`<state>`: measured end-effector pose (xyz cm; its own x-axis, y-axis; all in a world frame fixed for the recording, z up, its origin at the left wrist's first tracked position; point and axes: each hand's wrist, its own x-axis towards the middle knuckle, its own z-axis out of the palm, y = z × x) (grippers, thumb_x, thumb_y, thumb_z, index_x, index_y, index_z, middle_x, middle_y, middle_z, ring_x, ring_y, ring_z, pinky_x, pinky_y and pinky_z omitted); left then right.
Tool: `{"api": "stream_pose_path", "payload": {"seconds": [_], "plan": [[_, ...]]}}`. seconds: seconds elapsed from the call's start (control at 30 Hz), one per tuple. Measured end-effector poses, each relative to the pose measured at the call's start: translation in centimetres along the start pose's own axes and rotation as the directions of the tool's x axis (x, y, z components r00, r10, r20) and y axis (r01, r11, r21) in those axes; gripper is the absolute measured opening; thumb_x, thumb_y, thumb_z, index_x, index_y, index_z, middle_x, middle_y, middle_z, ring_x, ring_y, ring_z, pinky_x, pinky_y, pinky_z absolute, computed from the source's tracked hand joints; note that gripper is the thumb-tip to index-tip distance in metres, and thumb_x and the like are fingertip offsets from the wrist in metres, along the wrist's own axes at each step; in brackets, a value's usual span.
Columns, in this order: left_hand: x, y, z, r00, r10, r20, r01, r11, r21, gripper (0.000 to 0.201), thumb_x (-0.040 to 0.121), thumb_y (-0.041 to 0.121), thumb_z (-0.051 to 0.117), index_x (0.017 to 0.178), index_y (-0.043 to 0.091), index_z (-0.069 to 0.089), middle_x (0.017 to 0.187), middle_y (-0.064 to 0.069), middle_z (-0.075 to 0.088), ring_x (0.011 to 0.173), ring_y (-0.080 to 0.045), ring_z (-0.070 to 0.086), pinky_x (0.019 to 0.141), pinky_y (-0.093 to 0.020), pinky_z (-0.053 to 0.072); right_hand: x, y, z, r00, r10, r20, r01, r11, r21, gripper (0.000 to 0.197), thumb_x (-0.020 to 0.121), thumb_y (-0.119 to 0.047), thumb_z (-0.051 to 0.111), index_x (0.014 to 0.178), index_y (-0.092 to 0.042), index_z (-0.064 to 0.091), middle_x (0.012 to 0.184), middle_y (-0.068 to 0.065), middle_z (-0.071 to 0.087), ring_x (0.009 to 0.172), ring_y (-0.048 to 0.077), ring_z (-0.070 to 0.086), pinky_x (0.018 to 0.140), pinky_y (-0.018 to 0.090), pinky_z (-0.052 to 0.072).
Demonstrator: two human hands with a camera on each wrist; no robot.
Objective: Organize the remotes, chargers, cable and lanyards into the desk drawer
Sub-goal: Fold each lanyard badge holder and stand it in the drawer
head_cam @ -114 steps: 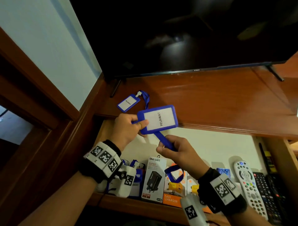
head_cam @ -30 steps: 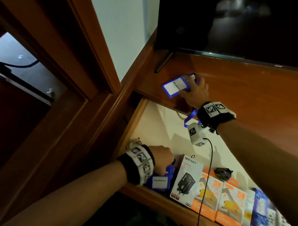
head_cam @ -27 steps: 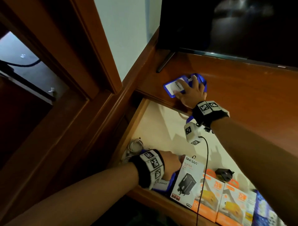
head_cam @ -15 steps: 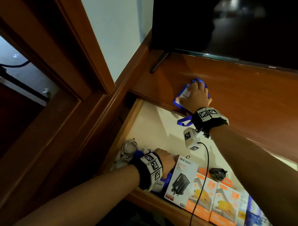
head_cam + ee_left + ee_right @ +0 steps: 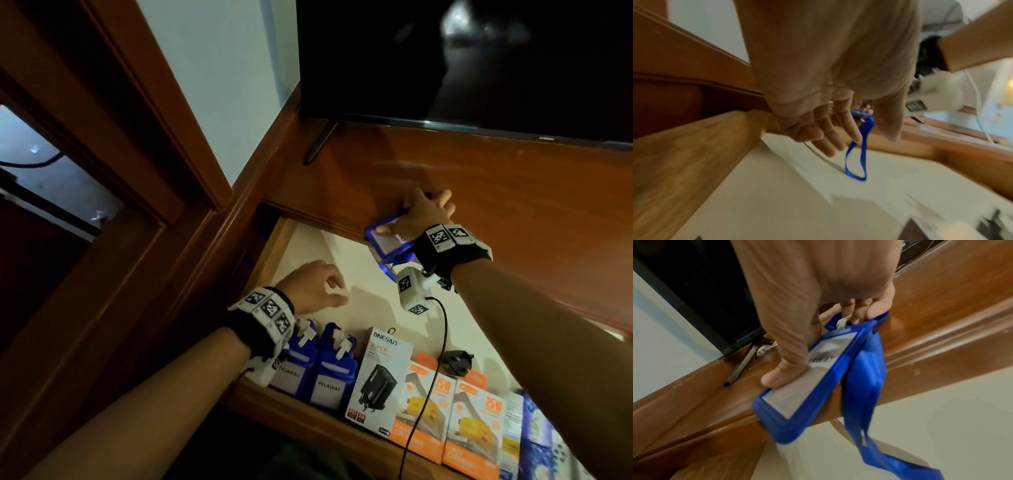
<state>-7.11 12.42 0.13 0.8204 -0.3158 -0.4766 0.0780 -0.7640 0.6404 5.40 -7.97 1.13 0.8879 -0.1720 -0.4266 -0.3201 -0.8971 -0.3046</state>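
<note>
My right hand (image 5: 424,214) grips a blue lanyard badge (image 5: 388,241) at the desk's front edge, where it overhangs the open drawer (image 5: 274,253). In the right wrist view the thumb presses the card face (image 5: 797,386) and the fingers (image 5: 859,314) curl at the clip end. Its blue strap (image 5: 865,378) hangs down into the drawer. My left hand (image 5: 318,286) hovers empty over the drawer floor, fingers (image 5: 830,146) relaxed, with the strap loop (image 5: 856,162) just beyond them. Two more blue badges (image 5: 315,373) stand at the drawer's front left.
A white charger box (image 5: 376,380) and two orange charger boxes (image 5: 448,418) line the drawer front, with a black plug (image 5: 455,359) behind them. A dark TV (image 5: 445,61) stands on the wooden desk top (image 5: 496,192). The wrist camera's cable (image 5: 442,329) hangs over the boxes.
The right hand has dragged the badge from farther back on the desk to its front edge. The left hand has let go of the badge in the drawer and risen toward the drawer's back.
</note>
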Motion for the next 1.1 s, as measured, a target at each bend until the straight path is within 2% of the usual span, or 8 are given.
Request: {"api": "stream_pose_path", "payload": {"seconds": [0.2, 0.33, 0.47, 0.57, 0.63, 0.73, 0.93, 1.1], "plan": [[-0.8, 0.5, -1.3, 0.990, -0.023, -0.137, -0.006, 0.979, -0.205, 0.014, 0.081, 0.028, 0.072, 0.091, 0.022, 0.064, 0.094, 0.007, 0.064, 0.085, -0.010, 0.059, 0.074, -0.021, 0.047, -0.6, 1.7, -0.5, 0.999, 0.014, -0.036, -0.012, 0.998, 0.061, 0.063, 0.061, -0.053, 0.082, 0.104, -0.020, 0.050, 0.125, 0.010, 0.042, 0.119, 0.037, 0.038, 0.096, 0.053, 0.040], [-1.4, 1.8, -1.3, 0.989, 0.028, -0.145, -0.057, 0.977, -0.203, 0.018, 0.083, 0.029, 0.069, 0.098, 0.020, 0.065, 0.095, 0.009, 0.063, 0.085, -0.007, 0.059, 0.068, -0.014, 0.044, -1.0, 2.8, -0.6, 0.997, -0.019, -0.076, 0.033, 0.981, 0.193, 0.027, 0.077, -0.025, 0.076, 0.090, -0.008, 0.059, 0.102, 0.013, 0.067, 0.085, 0.026, 0.060, 0.076, 0.034, 0.052], [-1.3, 3.4, -1.5, 0.979, 0.069, -0.192, -0.108, 0.974, -0.198, 0.027, 0.083, 0.029, 0.070, 0.107, 0.022, 0.061, 0.107, 0.006, 0.060, 0.094, -0.012, 0.058, 0.080, -0.022, 0.048, -3.3, 4.3, -1.4, 0.962, -0.132, -0.238, 0.197, 0.942, 0.273, 0.013, 0.084, -0.002, 0.062, 0.097, -0.005, 0.065, 0.097, 0.009, 0.063, 0.082, 0.020, 0.055, 0.066, 0.020, 0.040], [-1.0, 5.0, -1.4, 0.962, 0.145, -0.231, -0.172, 0.980, -0.098, 0.052, 0.080, 0.031, 0.072, 0.125, 0.027, 0.047, 0.128, 0.008, 0.046, 0.113, -0.009, 0.047, 0.090, -0.024, 0.040, -6.7, 4.3, -2.3, 0.921, -0.313, -0.233, 0.383, 0.839, 0.387, 0.021, 0.082, 0.008, 0.060, 0.087, -0.012, 0.061, 0.084, 0.000, 0.060, 0.072, 0.007, 0.055, 0.054, 0.005, 0.037], [-0.9, 6.3, -1.2, 0.946, 0.228, -0.232, -0.249, 0.966, -0.064, 0.069, 0.077, 0.033, 0.075, 0.135, 0.028, 0.038, 0.141, 0.008, 0.036, 0.125, -0.007, 0.036, 0.100, -0.025, 0.033, -9.5, 4.1, -3.1, 0.874, -0.444, -0.198, 0.485, 0.764, 0.426, 0.023, 0.080, 0.010, 0.062, 0.085, -0.013, 0.060, 0.081, -0.006, 0.059, 0.073, -0.002, 0.054, 0.060, 0.001, 0.041], [-1.1, 8.2, -0.9, 0.936, 0.305, -0.173, -0.323, 0.943, -0.084, 0.077, 0.074, 0.035, 0.078, 0.138, 0.027, 0.037, 0.144, 0.008, 0.036, 0.127, -0.004, 0.035, 0.100, -0.022, 0.029, -12.7, 4.1, -4.1, 0.805, -0.567, -0.172, 0.570, 0.659, 0.492, 0.025, 0.079, 0.012, 0.063, 0.084, -0.012, 0.059, 0.081, -0.004, 0.061, 0.074, 0.007, 0.058, 0.068, 0.010, 0.045], [-1.8, 10.7, 0.7, 0.917, 0.386, -0.100, -0.398, 0.904, -0.160, 0.048, 0.072, 0.035, 0.079, 0.114, 0.028, 0.057, 0.109, 0.011, 0.063, 0.093, 0.009, 0.054, 0.073, -0.001, 0.037, -16.4, 5.7, -5.1, 0.773, -0.591, -0.232, 0.578, 0.504, 0.642, 0.021, 0.078, 0.013, 0.063, 0.081, -0.006, 0.055, 0.072, 0.000, 0.054, 0.065, 0.009, 0.051, 0.063, 0.018, 0.042], [-2.8, 11.5, 1.5, 0.949, 0.276, -0.151, -0.296, 0.946, -0.131, 0.033, 0.072, 0.028, 0.080, 0.102, 0.022, 0.067, 0.089, 0.010, 0.067, 0.071, -0.003, 0.061, 0.066, -0.020, 0.050, -16.9, 7.7, -3.8, 0.844, -0.412, -0.345, 0.527, 0.515, 0.676, 0.031, 0.080, 0.006, 0.066, 0.070, -0.012, 0.043, 0.069, 0.019, 0.048, 0.061, 0.020, 0.044, 0.056, 0.033, 0.042]]}}
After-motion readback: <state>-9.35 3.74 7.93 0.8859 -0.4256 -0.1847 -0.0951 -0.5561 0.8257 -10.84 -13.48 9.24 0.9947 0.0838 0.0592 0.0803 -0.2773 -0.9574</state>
